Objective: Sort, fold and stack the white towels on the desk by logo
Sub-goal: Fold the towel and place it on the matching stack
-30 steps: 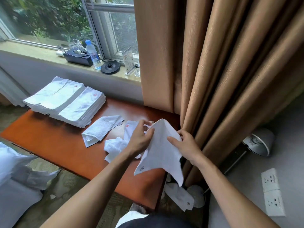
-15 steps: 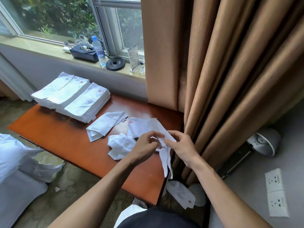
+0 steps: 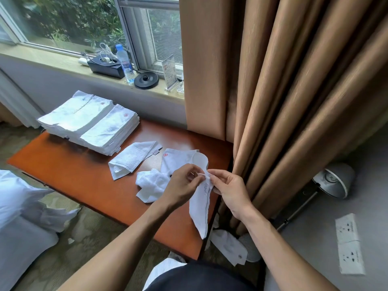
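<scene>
1. The held towel [image 3: 200, 208] hangs bunched from the fingertips over the desk's [image 3: 73, 171] near right corner. A faint stitched logo is creased just below the pinch.
2. The left hand [image 3: 182, 185] and right hand [image 3: 228, 190] each pinch its top edge, almost touching. So narrow a grip could let one edge slip.
3. The desk edge lies right under the fingers, so a dropped towel would likely join the fallen towel [image 3: 228, 246] on the floor.
4. A creased logo may be misread, sending it to the wrong one of the stacks [image 3: 90, 122], well beyond the left fingers.
5. Spreading it could drag the crumpled towel [image 3: 151, 183] and red-logo towel [image 3: 178, 158], just beyond the left fingers.
</scene>
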`<state>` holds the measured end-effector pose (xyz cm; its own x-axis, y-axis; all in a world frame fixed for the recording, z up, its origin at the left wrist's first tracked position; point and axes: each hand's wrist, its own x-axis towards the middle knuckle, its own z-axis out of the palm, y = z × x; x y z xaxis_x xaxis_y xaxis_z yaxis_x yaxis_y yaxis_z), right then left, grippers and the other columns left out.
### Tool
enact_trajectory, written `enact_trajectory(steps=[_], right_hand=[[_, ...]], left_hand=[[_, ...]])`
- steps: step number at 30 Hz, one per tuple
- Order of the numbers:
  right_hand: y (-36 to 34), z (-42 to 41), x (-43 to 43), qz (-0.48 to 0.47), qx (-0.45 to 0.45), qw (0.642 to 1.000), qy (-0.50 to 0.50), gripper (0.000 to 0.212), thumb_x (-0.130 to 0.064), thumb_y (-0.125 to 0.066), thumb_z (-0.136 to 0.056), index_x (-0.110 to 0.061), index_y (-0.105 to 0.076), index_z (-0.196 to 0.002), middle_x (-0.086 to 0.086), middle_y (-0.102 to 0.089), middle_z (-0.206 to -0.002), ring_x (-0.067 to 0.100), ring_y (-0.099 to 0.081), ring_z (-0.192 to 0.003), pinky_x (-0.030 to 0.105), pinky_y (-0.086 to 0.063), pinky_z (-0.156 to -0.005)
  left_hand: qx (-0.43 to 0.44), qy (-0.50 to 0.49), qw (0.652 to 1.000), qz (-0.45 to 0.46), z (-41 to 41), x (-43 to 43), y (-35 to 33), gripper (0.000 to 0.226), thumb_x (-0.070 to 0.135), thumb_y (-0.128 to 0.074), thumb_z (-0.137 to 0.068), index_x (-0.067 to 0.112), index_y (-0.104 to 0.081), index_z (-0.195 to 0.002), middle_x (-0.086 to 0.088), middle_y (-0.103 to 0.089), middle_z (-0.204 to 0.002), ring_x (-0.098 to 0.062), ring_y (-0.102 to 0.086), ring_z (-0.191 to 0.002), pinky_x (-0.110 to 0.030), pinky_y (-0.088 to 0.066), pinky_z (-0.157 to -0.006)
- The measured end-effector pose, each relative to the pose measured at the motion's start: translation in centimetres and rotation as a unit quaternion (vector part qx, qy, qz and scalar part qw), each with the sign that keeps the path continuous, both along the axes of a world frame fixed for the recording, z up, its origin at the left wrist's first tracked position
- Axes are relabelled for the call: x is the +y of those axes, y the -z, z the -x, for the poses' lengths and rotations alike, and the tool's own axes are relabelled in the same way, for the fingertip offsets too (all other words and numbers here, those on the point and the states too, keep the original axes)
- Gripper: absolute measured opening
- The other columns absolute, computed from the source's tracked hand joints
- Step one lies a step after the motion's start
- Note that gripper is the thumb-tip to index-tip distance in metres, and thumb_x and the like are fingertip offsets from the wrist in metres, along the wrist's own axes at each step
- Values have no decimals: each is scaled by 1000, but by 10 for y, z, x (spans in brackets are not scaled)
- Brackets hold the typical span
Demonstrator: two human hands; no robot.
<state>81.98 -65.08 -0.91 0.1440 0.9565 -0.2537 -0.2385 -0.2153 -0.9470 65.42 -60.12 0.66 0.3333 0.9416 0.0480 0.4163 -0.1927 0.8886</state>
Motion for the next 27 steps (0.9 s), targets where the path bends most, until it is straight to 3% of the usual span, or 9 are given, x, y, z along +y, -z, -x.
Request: enact_trajectory(steps=[7, 12, 15, 17, 20, 22, 25, 27], right_hand=[[-6, 0, -2, -6, -42, 999, -10, 22, -9, -60, -104, -6, -70, -123, 8, -79, -108, 19, -74, -102, 29, -60, -91], [-9, 6, -4, -5, -26, 999, -29, 23, -6, -50, -108, -9, -65, -125, 14, -77, -114, 18, -74, -105, 24, -58, -87], [-13, 7, -4, -4, -37, 998, -47, 29, -8, -53, -107, -7, -60, -136, 11, -76, -118, 18, -72, -110, 31, -57, -98], [-12, 7, -4, -11, -56, 996, -61, 40, -5, -59, -104, -5, -53, -143, 9, -74, -126, 17, -69, -118, 36, -52, -108], [-5, 7, -4, -20, -78, 994, -72, 54, 0, -64, -99, -5, -46, -150, 5, -72, -131, 15, -65, -125, 38, -48, -113], [-5, 6, -4, -28, -78, 994, -68, 54, -4, -66, -99, -15, -52, -150, 0, -74, -127, 11, -67, -122, 31, -52, -106], [-7, 9, -2, -63, -67, 993, -73, 46, -9, -66, -98, -51, -72, -117, -4, -79, -110, 5, -73, -104, 16, -55, -85], [-3, 11, -3, -49, -85, 994, -56, 39, -12, -66, -98, -45, -73, -116, -1, -80, -104, 4, -73, -99, 16, -54, -84]], left_hand=[[3, 0, 1000, -16, -2, -2, 2, 5, 16, -74, -91, 17, -69, -92, 8, -69, -87, -13, -66, -79, -28, -56, -74], [16, -14, 999, -34, -1, -6, 0, 7, 18, -73, -90, 20, -66, -90, 8, -68, -85, -11, -64, -76, -25, -53, -70], [33, -23, 998, -41, 1, -7, -2, 9, 23, -72, -91, 25, -63, -89, 11, -66, -83, -10, -63, -75, -31, -56, -71], [39, -28, 998, -39, 3, -8, -3, 11, 29, -71, -90, 30, -60, -94, 13, -65, -84, -9, -63, -74, -35, -57, -72], [64, -13, 993, -97, 5, -7, -5, 33, 35, -71, -89, 36, -59, -119, 11, -53, -96, -9, -56, -76, -31, -53, -71], [127, 0, 972, -198, 7, -3, -6, 35, 35, -73, -90, 33, -64, -124, 5, -45, -104, -12, -48, -86, -30, -48, -77], [193, 24, 935, -295, 9, 1, -6, 16, 32, -73, -92, 23, -70, -105, -4, -52, -114, -22, -49, -95, -35, -38, -82], [209, 40, 924, -316, 9, 3, -4, 10, 23, -74, -91, 18, -67, -96, -4, -58, -116, -25, -52, -98, -32, -31, -82]])
